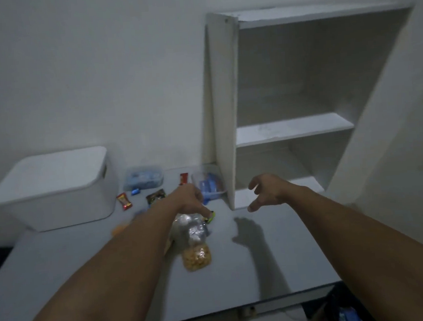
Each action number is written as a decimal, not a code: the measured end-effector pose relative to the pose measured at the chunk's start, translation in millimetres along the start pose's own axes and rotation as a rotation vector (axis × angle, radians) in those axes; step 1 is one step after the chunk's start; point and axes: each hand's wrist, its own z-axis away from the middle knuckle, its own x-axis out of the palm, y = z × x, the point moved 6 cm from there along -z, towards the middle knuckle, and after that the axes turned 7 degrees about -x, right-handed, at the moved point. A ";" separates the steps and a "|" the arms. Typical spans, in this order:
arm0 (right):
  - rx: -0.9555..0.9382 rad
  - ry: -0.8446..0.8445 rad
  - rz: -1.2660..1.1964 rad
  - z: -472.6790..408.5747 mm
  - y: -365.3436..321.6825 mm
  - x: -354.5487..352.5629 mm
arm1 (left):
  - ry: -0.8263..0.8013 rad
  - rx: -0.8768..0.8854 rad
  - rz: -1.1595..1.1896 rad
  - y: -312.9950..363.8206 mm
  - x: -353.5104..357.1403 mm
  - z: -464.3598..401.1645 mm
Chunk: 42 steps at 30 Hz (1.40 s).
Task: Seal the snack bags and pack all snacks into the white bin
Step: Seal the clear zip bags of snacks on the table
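the left hand [189, 198] reaches out over the grey table [264, 270], fingers curled downward, pinching a small green clip [211, 215] at the far end of a clear snack bag [195, 240]. the bag lies flat on the table just below that hand, its crumpled top near the clip and yellow puffed snacks filling its near end. the right hand [264, 190] hovers above the table to the right, fingers spread and loosely bent, holding nothing; its shadow falls on the tabletop beneath it.

something orange [119, 228] shows beyond the left forearm, too blurred to name. further back lie small wrapped snacks: a red packet [124, 201], a small blue candy [135, 191], a dark packet [156, 196] and another red packet [183, 179]. behind them stand a clear container of blue items [143, 177] and, beside the shelf, a second clear container [208, 183] with blue contents. the white bin [53, 190] sits at the far left of the table with its lid on. a white open shelf unit [291, 128] stands at the right against the wall
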 end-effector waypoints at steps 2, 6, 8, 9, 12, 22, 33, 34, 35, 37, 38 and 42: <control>-0.023 -0.015 0.013 -10.7 -24.1 13.1 | 0.006 -0.033 0.011 -28.4 -7.9 4.2; -0.070 -0.063 0.078 -33.0 -60.8 37.9 | 0.016 -0.099 0.069 -74.5 -16.7 10.5; -0.085 -0.080 0.082 -42.6 -70.5 48.7 | 0.012 -0.128 0.103 -91.5 -17.1 11.9; -0.091 -0.094 0.079 -48.4 -74.8 54.7 | 0.011 -0.143 0.122 -99.9 -17.2 12.8; -0.105 -0.141 0.085 -63.2 -84.9 70.2 | 0.009 -0.184 0.160 -120.8 -15.7 12.5; -0.200 -0.229 0.051 -136.1 -101.1 112.7 | 0.029 -0.351 0.193 -153.8 -8.4 -20.0; -0.215 -0.246 -0.001 -182.8 -115.3 147.8 | 0.048 -0.410 0.344 -173.8 -7.4 -51.5; -0.200 -0.250 -0.019 -183.8 -116.6 150.0 | 0.049 -0.418 0.377 -176.4 -7.6 -52.1; -0.187 -0.261 -0.041 -186.2 -117.8 152.4 | 0.052 -0.426 0.418 -178.5 -8.9 -51.7; -0.158 -0.306 -0.136 -189.8 -122.0 156.6 | 0.067 -0.452 0.525 -182.5 -13.6 -50.0; -0.152 -0.332 -0.198 -189.1 -126.3 156.9 | 0.076 -0.472 0.601 -185.1 -16.3 -48.7; -0.161 -0.368 -0.400 -180.1 -152.5 152.3 | 0.018 -0.561 0.896 -197.1 -16.5 -40.8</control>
